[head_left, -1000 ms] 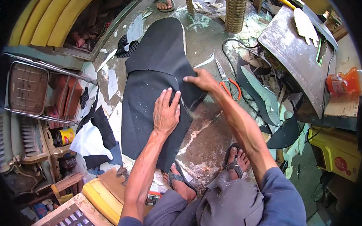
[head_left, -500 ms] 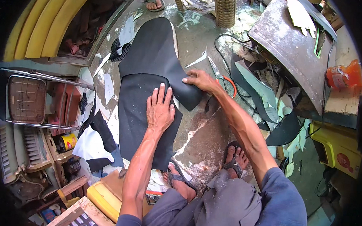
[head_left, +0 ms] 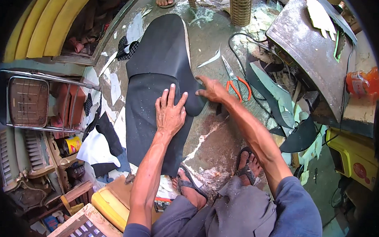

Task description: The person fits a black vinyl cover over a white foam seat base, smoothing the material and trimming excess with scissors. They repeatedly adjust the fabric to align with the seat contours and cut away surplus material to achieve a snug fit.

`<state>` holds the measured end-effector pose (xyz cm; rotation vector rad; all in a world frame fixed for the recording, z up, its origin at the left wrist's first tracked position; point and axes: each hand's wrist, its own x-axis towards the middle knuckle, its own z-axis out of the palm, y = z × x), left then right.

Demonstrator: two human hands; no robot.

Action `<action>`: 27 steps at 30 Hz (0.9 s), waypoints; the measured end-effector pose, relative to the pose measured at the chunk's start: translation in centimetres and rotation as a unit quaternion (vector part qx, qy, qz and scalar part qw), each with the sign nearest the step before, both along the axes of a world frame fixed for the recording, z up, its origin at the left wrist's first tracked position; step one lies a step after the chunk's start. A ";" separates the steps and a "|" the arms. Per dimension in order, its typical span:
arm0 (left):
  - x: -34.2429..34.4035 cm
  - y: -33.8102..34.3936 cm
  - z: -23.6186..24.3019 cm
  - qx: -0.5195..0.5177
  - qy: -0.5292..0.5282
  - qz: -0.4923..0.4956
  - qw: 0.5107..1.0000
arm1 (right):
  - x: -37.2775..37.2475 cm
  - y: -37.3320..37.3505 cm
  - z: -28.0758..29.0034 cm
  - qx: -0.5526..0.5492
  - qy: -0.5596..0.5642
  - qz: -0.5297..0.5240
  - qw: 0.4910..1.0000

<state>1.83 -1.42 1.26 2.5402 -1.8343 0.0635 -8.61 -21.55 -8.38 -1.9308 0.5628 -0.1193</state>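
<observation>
A long padded seat (head_left: pixel 165 42) wrapped in black sheet material lies on the floor before me, with a strip of its pale side showing along the far right edge. Over its near half lies a black leatherette sheet (head_left: pixel 143 112), reaching down towards my feet. My left hand (head_left: pixel 171 111) rests flat on that sheet with its fingers spread. At the right side of the seat, my right hand (head_left: pixel 213 90) touches the black material, thumb and forefinger apart; its other fingers are partly hidden. Beside it lie scissors (head_left: pixel 236 84) with orange handles, blades parted.
A black cable (head_left: pixel 233 47) curls past the scissors. Offcuts (head_left: pixel 278 96) and a grey metal panel (head_left: pixel 308 51) lie on the right, near a yellow case (head_left: pixel 351 157). A metal-framed chair (head_left: pixel 29 102) and white and black scraps (head_left: pixel 98 151) are on the left.
The black flap at the seat's right side has swung down and inward. My right hand has shifted slightly with it, its thumb and forefinger spreading. My left hand's fingers have spread wider.
</observation>
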 end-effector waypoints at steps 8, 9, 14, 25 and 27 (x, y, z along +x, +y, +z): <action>0.1 0.3 -0.1 0.012 -0.009 -0.002 1.000 | -0.2 1.7 2.2 -0.068 0.065 0.010 0.995; 0.0 0.2 -0.2 0.015 -0.010 -0.002 1.000 | -0.2 1.8 2.1 -0.086 0.062 0.012 0.994; -0.5 0.2 -0.1 0.038 -0.014 0.009 0.999 | 0.3 2.4 1.7 -0.166 0.029 -0.001 0.986; -0.6 0.8 -0.2 0.025 -0.016 -0.006 1.000 | 0.8 1.2 0.9 -0.138 0.085 0.042 0.986; -1.0 -0.1 -0.3 0.017 -0.008 -0.015 1.000 | 0.4 0.1 -1.0 -0.121 0.099 0.025 0.987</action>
